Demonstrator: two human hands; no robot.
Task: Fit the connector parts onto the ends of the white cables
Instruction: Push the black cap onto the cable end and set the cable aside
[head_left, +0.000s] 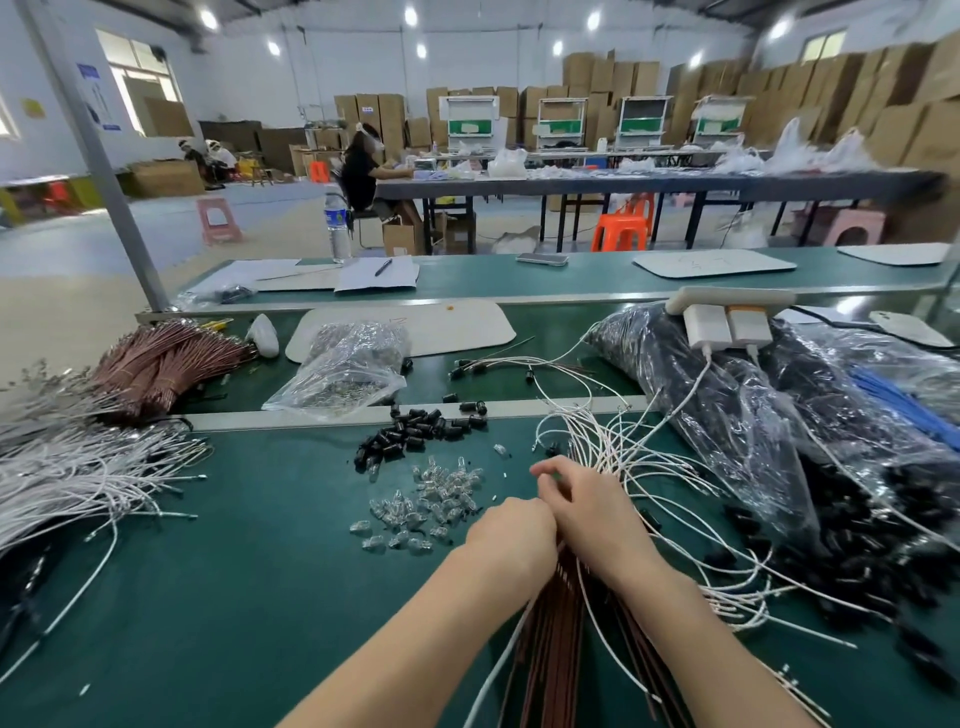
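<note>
- The left hand (511, 535) and the right hand (587, 514) meet near the front edge of the surface (234, 597), a little right of its middle, and they touch each other.
- The right hand has its fingers curled over a bunch of white cables (623, 452), which fan out from under it toward the far right corner. The left hand is curled too, but its fingertips are hidden, so I cannot tell what it pinches.
- To do this step well, I think it is better to separate one cable end from the bunch, hold it close to the tip so it does not bend, and push the part straight on.
- The cables are thin and white, and some show small metal tips. They cross each other, so they may tangle.
- The clear parts (431, 499) lie loose just left of the hands. The black parts (415, 431) lie behind these, farther from the front edge.
- Brown wires (561, 623) run under both wrists to the front edge.
</note>
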